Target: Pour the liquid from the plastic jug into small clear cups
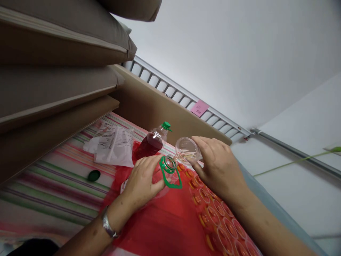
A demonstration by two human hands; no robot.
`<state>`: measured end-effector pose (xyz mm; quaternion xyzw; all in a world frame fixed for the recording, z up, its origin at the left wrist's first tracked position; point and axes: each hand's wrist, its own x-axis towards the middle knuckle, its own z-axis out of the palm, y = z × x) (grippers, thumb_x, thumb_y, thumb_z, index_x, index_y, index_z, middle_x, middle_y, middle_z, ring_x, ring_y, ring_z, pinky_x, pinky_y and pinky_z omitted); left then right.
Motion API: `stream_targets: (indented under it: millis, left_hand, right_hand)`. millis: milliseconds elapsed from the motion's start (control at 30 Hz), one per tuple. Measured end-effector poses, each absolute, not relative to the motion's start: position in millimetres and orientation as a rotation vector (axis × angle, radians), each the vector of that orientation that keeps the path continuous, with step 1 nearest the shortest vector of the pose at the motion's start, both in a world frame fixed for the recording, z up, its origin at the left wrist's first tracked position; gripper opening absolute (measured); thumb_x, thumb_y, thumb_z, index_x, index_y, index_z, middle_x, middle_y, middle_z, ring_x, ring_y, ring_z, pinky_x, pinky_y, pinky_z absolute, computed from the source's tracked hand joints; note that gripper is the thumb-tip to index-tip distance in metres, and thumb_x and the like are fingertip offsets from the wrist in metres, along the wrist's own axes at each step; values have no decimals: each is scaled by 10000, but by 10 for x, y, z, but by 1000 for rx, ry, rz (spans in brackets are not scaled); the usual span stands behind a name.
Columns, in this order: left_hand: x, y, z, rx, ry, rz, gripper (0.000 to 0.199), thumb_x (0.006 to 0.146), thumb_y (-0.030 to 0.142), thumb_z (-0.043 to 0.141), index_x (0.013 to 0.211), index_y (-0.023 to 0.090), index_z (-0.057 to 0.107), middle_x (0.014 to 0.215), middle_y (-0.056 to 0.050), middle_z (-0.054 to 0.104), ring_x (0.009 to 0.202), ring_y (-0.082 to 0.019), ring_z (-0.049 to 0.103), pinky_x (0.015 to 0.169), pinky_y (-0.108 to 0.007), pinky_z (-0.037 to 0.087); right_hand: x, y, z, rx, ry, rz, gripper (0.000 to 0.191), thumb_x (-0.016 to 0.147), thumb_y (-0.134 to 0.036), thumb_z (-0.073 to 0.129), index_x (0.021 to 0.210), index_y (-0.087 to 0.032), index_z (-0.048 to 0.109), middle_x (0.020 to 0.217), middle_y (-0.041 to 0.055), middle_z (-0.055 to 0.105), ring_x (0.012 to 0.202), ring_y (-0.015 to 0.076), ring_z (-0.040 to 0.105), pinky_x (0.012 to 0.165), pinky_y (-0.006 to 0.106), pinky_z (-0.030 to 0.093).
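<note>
My left hand (145, 176) is wrapped round a clear bottle (170, 163) with a green neck ring and loop handle; its mouth is uncapped. With my right hand (215, 160) I grip a clear plastic cup (188, 150), tipped so that its rim is at the bottle's mouth. A little liquid shows in the cup, running toward the opening. Behind my left hand stands a second bottle (153, 142) of dark red liquid, with a green cap on. A loose green cap (94, 175) lies on the striped cloth to the left.
Several clear cups (220, 217) stand in rows on a red plastic sheet (165, 220) to the right. A white printed packet (114, 144) lies on the striped cloth (61, 181). Grey cushions (58, 85) are stacked at left. A wooden board (165, 103) and railing (160, 83) run behind.
</note>
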<state>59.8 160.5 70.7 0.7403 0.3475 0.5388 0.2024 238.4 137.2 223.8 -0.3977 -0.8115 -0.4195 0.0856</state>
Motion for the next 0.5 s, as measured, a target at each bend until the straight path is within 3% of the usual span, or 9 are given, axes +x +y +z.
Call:
stream_targets:
  millis: [233, 367, 500]
  left_hand:
    - [609, 1611, 700, 2072, 971, 1489, 524, 841, 357, 640, 1301, 176, 466, 1282, -105, 609, 1171, -255, 550, 989, -443, 418]
    - [602, 1607, 713, 2069, 975, 1469, 517, 850, 372, 623, 1305, 184, 466, 1291, -109, 602, 1175, -258, 546, 991, -444, 415]
    - [583, 1606, 729, 2079, 968, 1441, 489, 862, 347, 598, 1306, 190, 467, 1294, -111, 595, 1188, -252, 537, 1003, -438, 406]
  right_hand:
    - [2353, 1330, 2154, -1155, -2402, -1069, 440, 868, -202, 567, 1303, -197, 508, 1270, 135, 631, 1209, 300, 551, 1048, 521, 345]
    - [2585, 1477, 1951, -1362, -2100, -448, 511, 779, -383, 702, 1249, -240, 562, 1272, 112, 629, 1204, 310, 548, 1023, 508, 391]
    - [2964, 1770, 1344, -1507, -1432, 253, 624, 681, -515, 737, 1199, -202, 582, 1275, 123, 618, 1172, 294, 571, 1017, 468, 416]
